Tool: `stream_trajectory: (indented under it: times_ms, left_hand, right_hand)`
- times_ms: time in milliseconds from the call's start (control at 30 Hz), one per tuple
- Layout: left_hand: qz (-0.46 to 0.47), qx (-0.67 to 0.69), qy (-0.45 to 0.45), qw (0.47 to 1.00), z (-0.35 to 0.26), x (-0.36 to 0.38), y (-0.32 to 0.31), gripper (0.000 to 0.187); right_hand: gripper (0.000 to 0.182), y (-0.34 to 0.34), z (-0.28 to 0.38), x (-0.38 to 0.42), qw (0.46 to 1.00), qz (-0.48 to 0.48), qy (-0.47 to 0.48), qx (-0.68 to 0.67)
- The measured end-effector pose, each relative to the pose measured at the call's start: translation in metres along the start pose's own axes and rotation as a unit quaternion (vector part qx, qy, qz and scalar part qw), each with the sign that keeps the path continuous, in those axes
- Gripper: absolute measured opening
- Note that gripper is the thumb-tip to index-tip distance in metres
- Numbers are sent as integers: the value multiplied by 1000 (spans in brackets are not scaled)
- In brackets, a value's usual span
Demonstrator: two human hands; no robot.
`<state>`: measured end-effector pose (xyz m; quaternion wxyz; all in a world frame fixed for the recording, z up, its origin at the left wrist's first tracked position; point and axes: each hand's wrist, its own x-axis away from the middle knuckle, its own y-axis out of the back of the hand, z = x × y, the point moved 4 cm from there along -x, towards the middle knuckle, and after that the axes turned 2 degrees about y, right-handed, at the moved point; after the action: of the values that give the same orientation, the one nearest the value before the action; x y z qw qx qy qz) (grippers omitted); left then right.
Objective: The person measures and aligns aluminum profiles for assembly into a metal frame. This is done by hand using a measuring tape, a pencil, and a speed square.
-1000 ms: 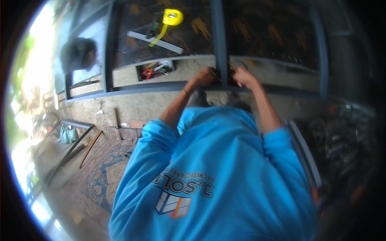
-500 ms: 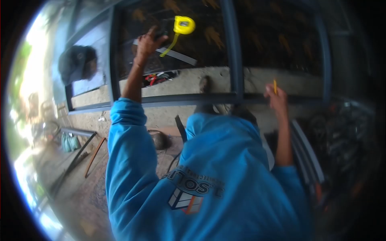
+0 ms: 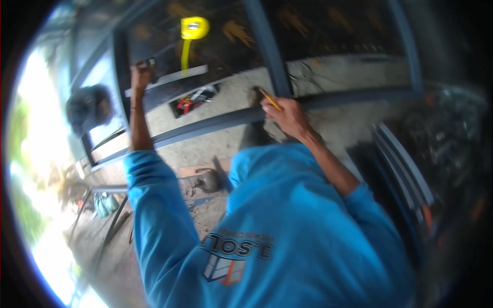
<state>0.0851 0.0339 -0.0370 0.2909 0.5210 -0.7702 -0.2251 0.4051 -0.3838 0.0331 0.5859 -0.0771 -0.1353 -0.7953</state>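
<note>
My right hand (image 3: 288,117) is closed around a yellow pencil (image 3: 271,99), its tip pointing up and left over the near rail of the dark metal frame (image 3: 205,123). My left hand (image 3: 140,78) is closed near the left upright of that frame. A small dark thing shows at its fingers, too blurred to name. Beside it, a flat light-grey strip (image 3: 177,76) lies at a slant on the dark panel. A yellow tape measure (image 3: 195,27) rests farther up the panel, its blade pulled out down to the strip.
A red and black tool pile (image 3: 194,100) lies on the floor inside the frame. At the left is a person in a dark cap (image 3: 88,105). Metal bars (image 3: 405,164) lie to the right, and a rounded grey object (image 3: 207,180) sits on the floor near my body.
My right hand has moved left with the pencil, toward the middle of the frame. My left hand has gone from spread fingers to closed. The view has shifted and turned.
</note>
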Motion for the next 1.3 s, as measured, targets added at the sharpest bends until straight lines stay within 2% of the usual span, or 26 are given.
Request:
stream_trajectory:
  times_ms: [33,67,100,133,167,200,233,267,300,400,433,500,533,600,633,667,733,767,800,867,933,1000,1033,1133,1233,1300]
  left_hand:
    - [-55,-45,-54,996,-9,3,14,47]
    - [-65,40,-1,997,-64,39,19,48]
    - [-108,-61,-81,989,-64,37,35,48]
    - [-81,-8,-56,995,-137,88,33,41]
    - [-56,68,-79,993,-175,120,27,38]
    - [-28,145,-106,983,-205,146,20,35]
    - [-20,159,-128,979,-233,176,13,33]
    - [-13,174,-153,973,-255,203,5,32]
    - [-26,152,-176,972,-268,226,-4,32]
    - [31,304,-227,924,-311,296,-50,33]
    - [46,282,-217,933,-313,314,-64,33]
    - [67,350,-222,908,-305,348,-97,32]
    - [64,381,-231,893,-301,361,-108,32]
    - [50,349,-268,897,-297,384,-117,32]
    - [29,312,-301,901,-294,398,-118,34]
    - [31,320,-303,897,-287,409,-118,34]
    - [193,528,-104,821,-262,417,-120,40]
    - [234,580,-75,777,-257,420,-117,47]
    - [236,580,-79,776,-254,418,-115,47]
    - [372,611,21,698,-265,421,-122,44]
    - [379,591,33,711,-268,414,-127,36]
    - [350,435,13,829,-257,406,-138,34]
    - [320,432,-13,843,-262,408,-134,29]
    - [357,333,-51,871,-244,401,-140,26]
    - [359,323,-65,873,-228,400,-150,25]
    - [379,334,-18,863,-217,407,-161,25]
  right_hand:
    - [21,4,11,1,1000,20,10,-2]
    - [22,10,23,1,999,39,17,-1]
    - [21,14,30,1,998,35,49,-22]
    - [20,17,35,1,996,28,75,-39]
    - [35,20,38,-3,991,26,129,-10]
    - [35,26,49,-3,989,31,145,-9]
    - [46,29,51,-1,981,83,-10,-176]
    - [56,28,52,5,920,133,-165,-330]
    - [56,32,54,9,924,138,-152,-324]
    - [64,21,53,33,712,383,-254,-531]
    - [64,27,62,42,717,387,-248,-523]
    - [50,39,83,83,644,490,-193,-555]
    - [50,45,80,92,647,487,-197,-552]
    - [44,57,71,99,760,419,-177,-465]
    - [44,62,70,107,764,411,-180,-463]
    - [44,69,70,108,840,371,-133,-373]
    - [46,80,76,106,945,277,-29,-173]
    - [46,79,80,105,956,260,66,-121]
    - [46,80,84,107,957,257,69,-119]
    - [28,77,104,119,940,320,96,-67]
    - [29,68,115,127,942,319,106,-15]
    - [31,58,126,135,949,282,128,61]
    - [34,55,122,136,952,270,127,73]
    - [37,48,109,140,954,260,107,103]
    - [42,37,97,150,956,261,76,108]
    - [44,33,86,156,965,238,26,106]
